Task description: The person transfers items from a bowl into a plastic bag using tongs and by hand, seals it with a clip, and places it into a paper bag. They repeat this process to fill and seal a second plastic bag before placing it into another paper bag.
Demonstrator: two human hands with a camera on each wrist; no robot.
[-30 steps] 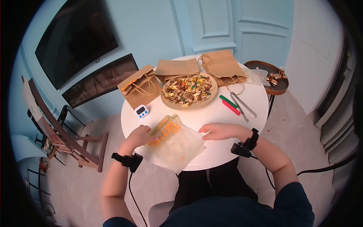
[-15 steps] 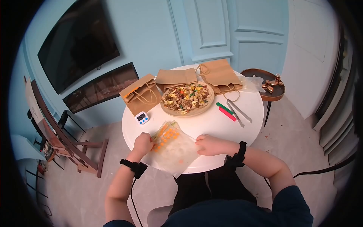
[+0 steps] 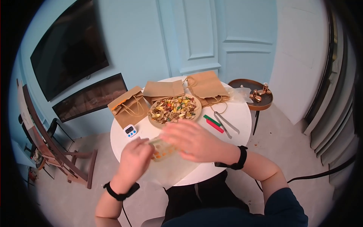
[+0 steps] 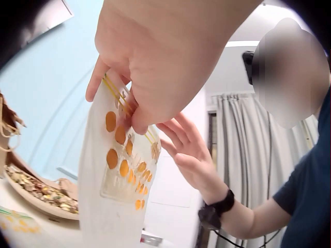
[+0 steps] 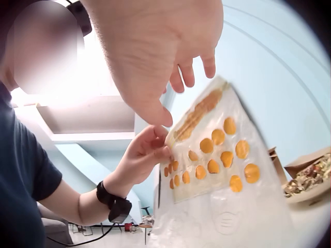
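Observation:
A clear zip bag [image 3: 160, 151] printed with orange dots hangs upright between the hands. My left hand [image 3: 136, 157] pinches its top edge, thumb on one face at the yellow zip lines, as the left wrist view shows. My right hand [image 3: 196, 142] is at the bag's other top corner, its palm toward the bag and its fingers extended and spread. In the right wrist view, the right thumb and fingertips are close to the bag's upper edge, holding nothing. The lower part of the bag [image 5: 227, 222] is see-through and whitish.
A round plate [image 3: 155, 122] of mixed dried pieces stands behind the hands on the white table [image 3: 242, 125]. Around it are brown paper bags [image 3: 164, 89], a white timer [image 3: 129, 131], a red pen [image 3: 214, 126], a green pen [image 3: 212, 120] and metal tongs [image 3: 227, 123].
The bag, earlier low over the table with both hands at its sides, is now raised and upright. My right hand has let go of its edge and moved up and left toward my left hand.

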